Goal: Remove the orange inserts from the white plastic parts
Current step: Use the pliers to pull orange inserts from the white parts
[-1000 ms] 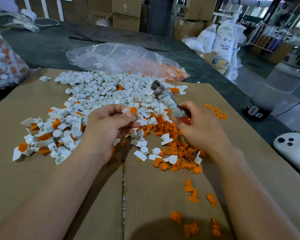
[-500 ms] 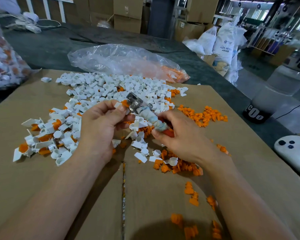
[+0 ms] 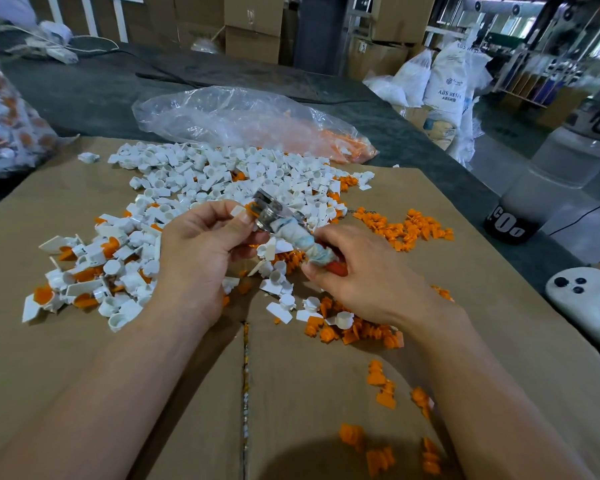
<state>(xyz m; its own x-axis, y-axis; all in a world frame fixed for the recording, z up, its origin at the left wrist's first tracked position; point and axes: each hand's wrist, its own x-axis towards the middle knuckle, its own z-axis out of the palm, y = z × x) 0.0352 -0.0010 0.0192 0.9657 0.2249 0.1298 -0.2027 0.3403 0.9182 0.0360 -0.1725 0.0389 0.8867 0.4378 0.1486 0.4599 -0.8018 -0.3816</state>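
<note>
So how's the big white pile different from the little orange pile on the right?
The white pile is far bigger and spreads across the far left; the orange pile is a small cluster near the right edge. The white pile has a few orange bits mixed in; the orange pile looks all orange. Both lie loose on the cardboard.

Clear plastic bag [image 3: 243, 123], white resin sacks [image 3: 444, 84], stacked cardboard boxes [image 3: 252, 26]

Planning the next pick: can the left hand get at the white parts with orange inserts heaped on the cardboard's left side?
Probably yes. The left hand lies right beside that heap, with nothing between them; but it pinches a white part and must drop it first.
</note>
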